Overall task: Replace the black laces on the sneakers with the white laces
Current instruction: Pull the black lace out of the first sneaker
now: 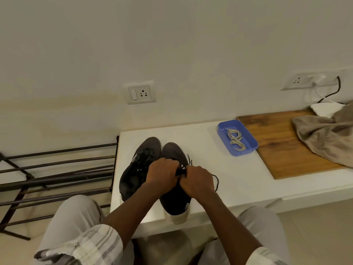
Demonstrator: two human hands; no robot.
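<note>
Two sneakers point(172, 152) stand side by side on the white surface point(210, 170). Both hands work at the right one: the left hand point(162, 173) and right hand point(196, 182) each have a grip on its black lace point(217, 181). The white laces point(236, 139) lie in a blue tray point(223, 139) nearby.

Hidden: eyelet row of right sneaker point(175, 203), under left hand point(162, 174) and right hand point(196, 181); fingertips of both, curled out of sight; most of black lace point(217, 181), only a loop and loose ends showing past the hands; 1 corner of wooden board point(277, 150), under brown cloth point(324, 134). Cut off: brown cloth at right edge; shoe rack point(57, 179) at left edge; sleeves point(86, 243) at bottom edge. Too small to tell: count of white laces point(236, 139) in blue tray point(247, 137).
</note>
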